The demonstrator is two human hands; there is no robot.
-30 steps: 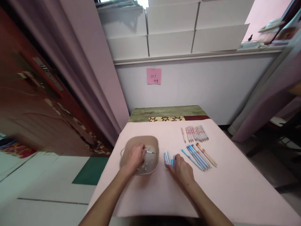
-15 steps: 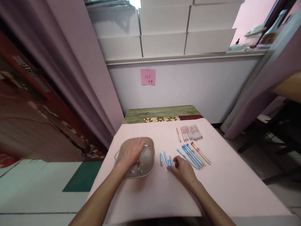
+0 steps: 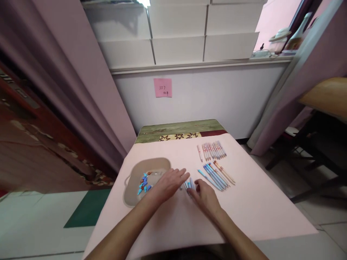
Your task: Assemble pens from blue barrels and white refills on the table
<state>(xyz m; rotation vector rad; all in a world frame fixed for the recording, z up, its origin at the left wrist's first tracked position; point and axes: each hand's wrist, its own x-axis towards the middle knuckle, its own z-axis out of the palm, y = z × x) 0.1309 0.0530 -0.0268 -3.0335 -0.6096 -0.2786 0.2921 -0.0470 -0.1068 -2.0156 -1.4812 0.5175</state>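
My left hand is over the table just right of the tray, fingers stretched out above a small group of pen parts. My right hand lies on the right side of that group, its thumb and curled fingers at a light blue pen barrel. Both hands partly cover these parts, so the exact contact is hard to see. Inside the beige tray are several small blue, turquoise and brown pieces. To the right of my right hand lies a fan of blue and tan pens.
Farther back on the pink tablecloth is a row of pale pens with red markings. A pink note sticks to the wall behind the table. A purple curtain hangs on the left.
My left hand has come out of the tray and moved right to the pen parts, uncovering the coloured pieces. The right hand stays by the parts. The view has shifted slightly.
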